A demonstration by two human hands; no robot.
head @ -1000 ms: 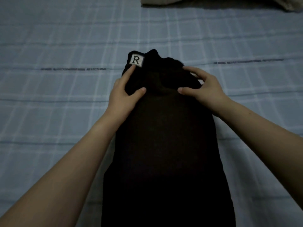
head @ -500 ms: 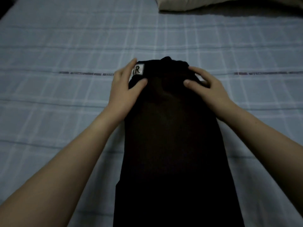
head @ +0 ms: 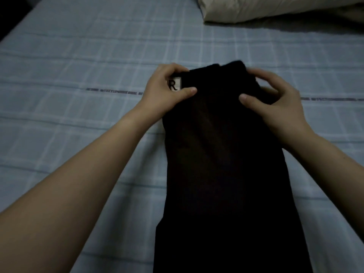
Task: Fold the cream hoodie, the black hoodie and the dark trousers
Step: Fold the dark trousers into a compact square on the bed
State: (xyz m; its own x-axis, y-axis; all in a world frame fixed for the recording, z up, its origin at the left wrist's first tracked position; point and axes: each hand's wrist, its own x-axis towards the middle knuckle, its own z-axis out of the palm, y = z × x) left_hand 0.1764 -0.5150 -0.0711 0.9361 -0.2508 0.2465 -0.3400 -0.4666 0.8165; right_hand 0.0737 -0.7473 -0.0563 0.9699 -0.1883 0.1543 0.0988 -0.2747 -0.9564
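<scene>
Left hand (head: pixel 165 91) and right hand (head: pixel 275 103), set apart, each pinch a far corner of the dark trousers (head: pixel 216 164), thumbs on top and fingers curled over the edge, the left beside a white R label (head: pixel 175 85); the garment lies lengthwise on the checked bed sheet (head: pixel 78 56), a cream bundle (head: pixel 256 10) beyond. Step in hand, apparently: folding the far end toward the near; next, lift both corners evenly. Half a second earlier both hands lay flatter.

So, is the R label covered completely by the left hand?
No, the white R label shows between the thumb and fingers of the left hand, at the dark garment's far end.
</scene>
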